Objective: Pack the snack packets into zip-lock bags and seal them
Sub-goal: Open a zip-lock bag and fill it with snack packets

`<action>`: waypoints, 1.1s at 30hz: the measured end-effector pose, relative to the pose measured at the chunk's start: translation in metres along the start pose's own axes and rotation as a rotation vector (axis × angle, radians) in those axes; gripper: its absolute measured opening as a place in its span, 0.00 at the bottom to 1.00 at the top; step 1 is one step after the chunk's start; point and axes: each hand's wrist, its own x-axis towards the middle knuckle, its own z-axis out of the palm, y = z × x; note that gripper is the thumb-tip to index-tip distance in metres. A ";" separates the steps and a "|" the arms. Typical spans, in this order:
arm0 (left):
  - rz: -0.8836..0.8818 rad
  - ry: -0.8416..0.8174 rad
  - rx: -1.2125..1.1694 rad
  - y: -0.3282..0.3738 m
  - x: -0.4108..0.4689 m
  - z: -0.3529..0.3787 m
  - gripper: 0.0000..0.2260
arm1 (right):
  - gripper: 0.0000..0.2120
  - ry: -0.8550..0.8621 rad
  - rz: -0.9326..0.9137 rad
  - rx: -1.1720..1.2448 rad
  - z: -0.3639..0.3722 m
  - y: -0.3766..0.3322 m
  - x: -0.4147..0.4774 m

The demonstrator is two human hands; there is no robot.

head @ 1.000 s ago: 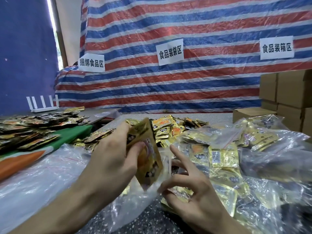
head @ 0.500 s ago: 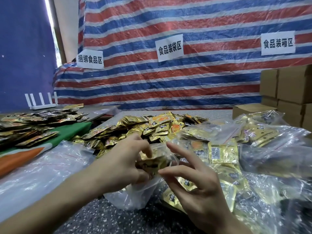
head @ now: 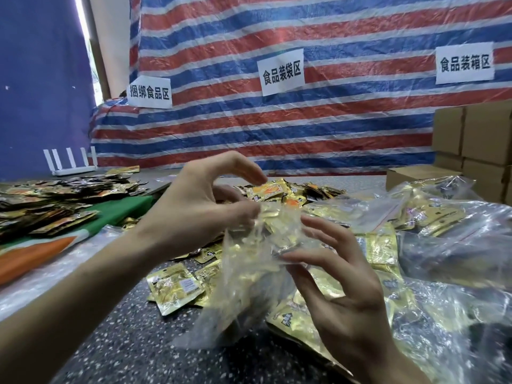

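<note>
A clear zip-lock bag (head: 243, 275) with gold snack packets inside hangs between my hands above the speckled table. My left hand (head: 199, 209) pinches the bag's top edge, its index finger arched above. My right hand (head: 340, 289) pinches the bag's right side between thumb and fingers. Loose gold packets (head: 174, 286) lie on the table just left of the bag. A larger heap of gold and orange packets (head: 277, 191) sits behind my hands.
Filled clear bags (head: 432, 225) pile up on the right. Dark packets (head: 55, 200) cover the green and orange cloth at left, beside a white router (head: 72, 164). Cardboard boxes (head: 476, 139) stack at far right. A striped tarp with paper signs hangs behind.
The gold packets my left hand held have gone into the bag. Both hands rose with the bag, and my left hand shifted to its top edge.
</note>
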 end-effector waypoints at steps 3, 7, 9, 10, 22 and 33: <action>-0.144 -0.117 -0.097 -0.017 0.007 -0.006 0.19 | 0.05 -0.014 0.010 0.000 0.000 0.005 -0.001; -0.296 0.064 0.103 -0.079 0.021 -0.009 0.08 | 0.06 0.014 -0.009 0.022 0.002 0.008 -0.003; -0.342 0.102 0.349 -0.121 0.027 -0.010 0.03 | 0.05 0.031 -0.030 -0.001 0.004 0.009 -0.003; -0.369 0.115 0.418 -0.141 0.029 -0.010 0.03 | 0.04 0.037 -0.037 -0.010 0.005 0.009 -0.003; -0.484 0.155 0.956 -0.271 0.086 0.019 0.22 | 0.07 -0.163 -0.028 -0.037 0.005 0.012 0.008; -0.336 0.362 0.834 -0.282 0.112 0.031 0.11 | 0.06 -0.169 -0.047 -0.182 0.001 0.008 -0.002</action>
